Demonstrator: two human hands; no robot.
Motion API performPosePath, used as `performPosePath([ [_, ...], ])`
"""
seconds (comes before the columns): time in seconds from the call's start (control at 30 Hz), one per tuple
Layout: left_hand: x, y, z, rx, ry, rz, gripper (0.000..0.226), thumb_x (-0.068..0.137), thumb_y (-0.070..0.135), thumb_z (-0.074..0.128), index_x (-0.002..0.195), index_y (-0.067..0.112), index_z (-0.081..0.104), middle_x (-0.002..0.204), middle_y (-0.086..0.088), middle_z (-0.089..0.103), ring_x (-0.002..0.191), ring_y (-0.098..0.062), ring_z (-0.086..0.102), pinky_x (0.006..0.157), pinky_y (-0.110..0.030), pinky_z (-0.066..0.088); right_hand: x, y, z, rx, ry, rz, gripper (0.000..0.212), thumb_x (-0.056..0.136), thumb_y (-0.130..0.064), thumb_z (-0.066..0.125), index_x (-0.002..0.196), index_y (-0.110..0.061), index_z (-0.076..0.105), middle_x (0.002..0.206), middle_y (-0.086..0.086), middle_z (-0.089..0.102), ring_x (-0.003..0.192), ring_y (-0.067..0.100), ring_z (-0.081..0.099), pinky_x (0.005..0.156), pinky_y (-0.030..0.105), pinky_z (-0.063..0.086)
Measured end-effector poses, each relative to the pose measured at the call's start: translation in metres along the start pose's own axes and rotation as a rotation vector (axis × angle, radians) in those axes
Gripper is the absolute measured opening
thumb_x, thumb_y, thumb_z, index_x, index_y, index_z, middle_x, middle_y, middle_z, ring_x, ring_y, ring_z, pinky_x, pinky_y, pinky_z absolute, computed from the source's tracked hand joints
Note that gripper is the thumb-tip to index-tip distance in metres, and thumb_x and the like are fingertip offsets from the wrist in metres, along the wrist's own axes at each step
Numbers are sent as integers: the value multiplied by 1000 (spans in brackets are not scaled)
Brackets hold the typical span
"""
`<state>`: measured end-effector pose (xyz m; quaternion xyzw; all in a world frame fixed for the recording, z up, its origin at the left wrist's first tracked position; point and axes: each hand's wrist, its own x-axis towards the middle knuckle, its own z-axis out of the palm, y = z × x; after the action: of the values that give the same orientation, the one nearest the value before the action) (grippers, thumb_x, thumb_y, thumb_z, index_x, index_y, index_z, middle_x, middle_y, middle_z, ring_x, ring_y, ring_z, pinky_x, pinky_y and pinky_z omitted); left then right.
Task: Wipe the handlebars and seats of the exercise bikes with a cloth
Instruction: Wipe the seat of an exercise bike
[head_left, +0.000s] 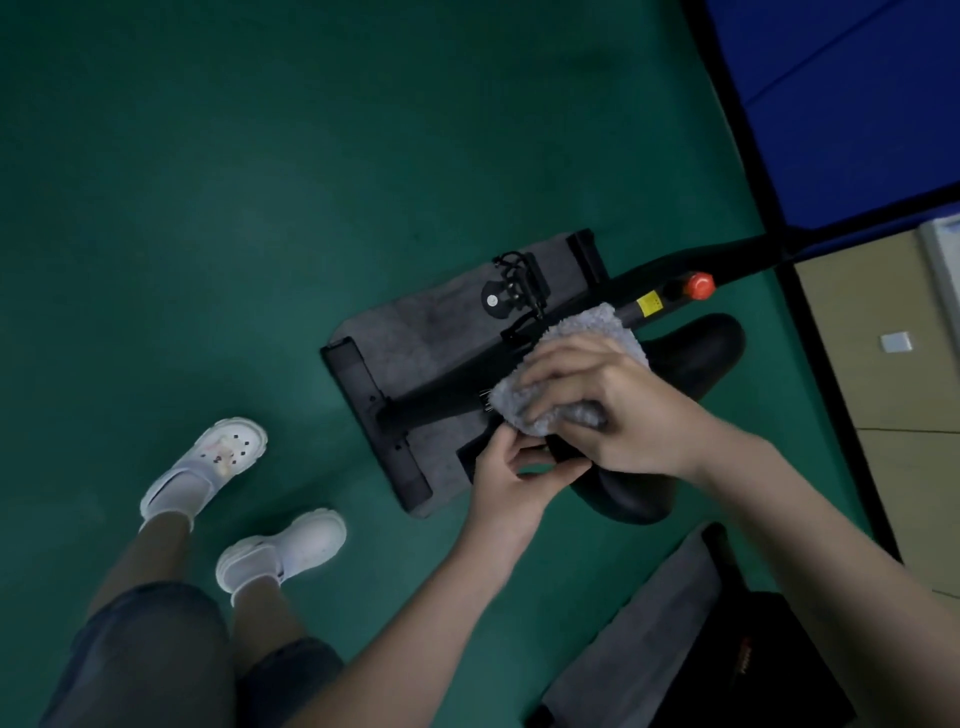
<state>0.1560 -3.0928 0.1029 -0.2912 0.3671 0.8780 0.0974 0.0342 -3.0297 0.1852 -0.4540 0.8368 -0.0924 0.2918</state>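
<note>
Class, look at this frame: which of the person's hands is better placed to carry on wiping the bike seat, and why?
Probably the right hand: it grips the grey cloth above the black seat. The left hand holds only the seat's near edge.

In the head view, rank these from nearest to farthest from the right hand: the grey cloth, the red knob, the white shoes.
1. The grey cloth: under the right hand, which presses it onto the bike.
2. The red knob: up and to the right, on the bike's frame.
3. The white shoes: far to the left, on the green floor.
</note>
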Motion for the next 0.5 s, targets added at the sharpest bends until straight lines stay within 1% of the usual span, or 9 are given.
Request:
performPosePath([
  [0.07, -1, -1, 0, 3, 14, 9, 47, 71, 5, 81, 109, 21, 59, 104, -3, 64, 91, -11, 59, 75, -13, 48, 8, 6, -6, 21, -36, 15, 19, 78, -15, 64, 91, -20, 76, 111, -5, 67, 113, 13, 55, 107, 36, 33],
  [0.13, 0, 0, 0, 29, 18, 17, 54, 73, 5, 78, 108, 37, 54, 104, 6, 63, 89, -6, 60, 75, -15, 48, 23, 12, -11, 44, -46, 49, 18, 81, -16, 64, 95, -18, 75, 108, -3, 68, 106, 10, 58, 100, 33, 41],
  [0.2, 2, 3, -1, 30, -5, 28, 67, 72, 2, 78, 113, 44, 46, 109, 7, 61, 92, -6, 60, 77, -17, 49, 38, 18, -16, 101, -25, 162, 16, 87, -17, 62, 98, -18, 73, 103, 1, 69, 85, 2, 63, 81, 28, 52],
  [0.23, 4, 5, -3, 37, -23, 34, 73, 72, 0, 78, 119, 44, 43, 112, 6, 60, 96, -9, 60, 79, -19, 50, 43, 21, -19, 158, -12, 252, 13, 90, -19, 61, 98, -20, 71, 98, 6, 70, 72, 3, 65, 68, 26, 55],
  [0.27, 6, 7, -4, 62, -43, 40, 80, 71, 0, 78, 125, 43, 39, 116, 6, 57, 100, -11, 60, 83, -22, 51, 47, 25, -22, 208, 4, 336, 11, 92, -22, 60, 97, -24, 70, 93, 9, 71, 67, 9, 67, 62, 30, 56],
  [0.33, 10, 13, -7, 149, -91, 53, 90, 70, 1, 80, 131, 47, 32, 122, 13, 50, 106, -12, 57, 89, -26, 50, 49, 37, -25, 266, 47, 461, 10, 94, -27, 58, 96, -28, 68, 95, 9, 72, 86, 17, 67, 71, 26, 52],
  [0.37, 12, 16, -8, 200, -111, 65, 95, 69, 2, 81, 132, 49, 28, 125, 17, 46, 108, -9, 55, 90, -23, 49, 47, 42, -27, 296, 67, 503, 11, 95, -27, 57, 97, -28, 68, 98, 8, 72, 94, 18, 65, 75, 23, 49],
  [0.43, 17, 22, -10, 310, -147, 94, 102, 67, 5, 83, 135, 50, 22, 131, 20, 36, 110, 1, 50, 88, -15, 47, 38, 49, -28, 321, 111, 563, 14, 96, -29, 54, 101, -26, 67, 99, 7, 72, 98, 21, 65, 74, 22, 47],
  [0.5, 22, 28, -13, 432, -186, 117, 108, 65, 8, 84, 142, 44, 18, 138, 18, 26, 115, 5, 42, 94, -16, 44, 24, 53, -26, 281, 153, 599, 18, 98, -32, 51, 107, -26, 65, 97, 7, 71, 94, 22, 65, 72, 27, 48],
])
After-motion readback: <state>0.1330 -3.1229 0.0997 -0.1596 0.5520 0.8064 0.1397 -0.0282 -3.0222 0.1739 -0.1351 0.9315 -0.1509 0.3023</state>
